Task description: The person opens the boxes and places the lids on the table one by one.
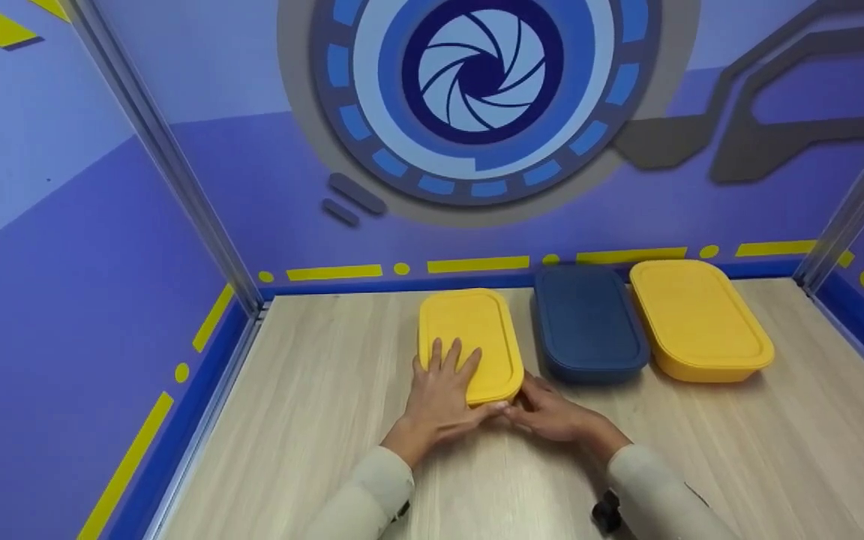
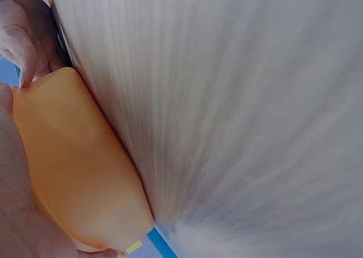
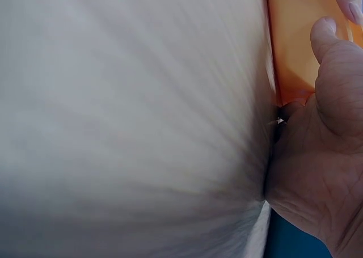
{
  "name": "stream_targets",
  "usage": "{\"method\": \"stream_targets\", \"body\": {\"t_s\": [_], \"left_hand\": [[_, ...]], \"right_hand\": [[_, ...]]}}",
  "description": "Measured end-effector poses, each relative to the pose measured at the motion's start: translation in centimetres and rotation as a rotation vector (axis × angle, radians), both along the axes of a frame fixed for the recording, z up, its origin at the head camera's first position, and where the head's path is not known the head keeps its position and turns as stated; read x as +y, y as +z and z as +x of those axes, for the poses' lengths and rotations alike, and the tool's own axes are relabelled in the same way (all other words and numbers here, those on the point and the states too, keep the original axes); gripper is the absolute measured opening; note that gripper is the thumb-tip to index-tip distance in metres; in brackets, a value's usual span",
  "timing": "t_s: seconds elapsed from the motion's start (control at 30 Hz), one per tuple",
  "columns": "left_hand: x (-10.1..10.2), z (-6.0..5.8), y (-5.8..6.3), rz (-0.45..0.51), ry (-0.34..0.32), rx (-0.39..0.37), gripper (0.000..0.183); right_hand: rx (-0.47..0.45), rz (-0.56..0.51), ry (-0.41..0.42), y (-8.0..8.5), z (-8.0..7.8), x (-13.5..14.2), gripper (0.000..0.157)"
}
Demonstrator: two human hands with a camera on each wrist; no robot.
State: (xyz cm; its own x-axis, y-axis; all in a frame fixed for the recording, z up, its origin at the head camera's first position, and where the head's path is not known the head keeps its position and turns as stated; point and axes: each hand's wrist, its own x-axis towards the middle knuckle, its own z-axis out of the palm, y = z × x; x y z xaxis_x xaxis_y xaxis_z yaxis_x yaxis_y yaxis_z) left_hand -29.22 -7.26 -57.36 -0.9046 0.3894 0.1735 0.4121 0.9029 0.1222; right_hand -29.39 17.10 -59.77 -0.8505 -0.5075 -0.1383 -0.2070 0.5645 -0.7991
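A yellow lunch box (image 1: 473,319) with rounded corners lies flat on the wooden table, its lid on top. Across the lid's near left part rests my left hand (image 1: 436,397), its fingers spread and straight and its thumb along the near edge. My right hand (image 1: 556,414) holds the near right corner low down, with the thumb on the near side and the fingers round the right side. In the left wrist view the smooth side wall of the box (image 2: 85,161) shows beside the palm. The right fingertips are mostly hidden in the right wrist view.
To the right stand a dark blue lunch box (image 1: 589,319) and a second, larger-looking yellow one (image 1: 702,319), side by side with lids on. Purple-blue printed panels (image 1: 229,187) wall the table (image 1: 312,420) at the back and sides. Metal posts (image 1: 169,165) mark the corners.
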Motion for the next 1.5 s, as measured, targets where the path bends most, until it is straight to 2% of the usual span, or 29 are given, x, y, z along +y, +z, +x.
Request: {"method": "stream_targets", "body": {"t_s": [0.2,0.5,1.0,1.27,1.5], "left_hand": [[0.06,0.02,0.00,0.000,0.003,-0.025,0.104],[0.03,-0.07,-0.17,-0.006,0.007,-0.025,0.105],[0.00,-0.07,-0.12,0.001,0.007,-0.040,0.105],[0.03,-0.12,-0.16,-0.013,-0.002,-0.009,0.103],[-0.06,-0.15,-0.18,0.001,-0.008,-0.015,0.103]], "right_hand": [[0.027,-0.041,0.030,-0.12,0.03,0.09,0.092],[-0.002,-0.009,0.002,-0.01,0.02,-0.01,0.093],[0.049,-0.061,0.058,-0.18,-0.13,-0.14,0.089],[0.049,-0.039,0.050,-0.16,-0.10,0.04,0.090],[0.034,-0.019,0.036,-0.12,-0.13,-0.02,0.093]]}}
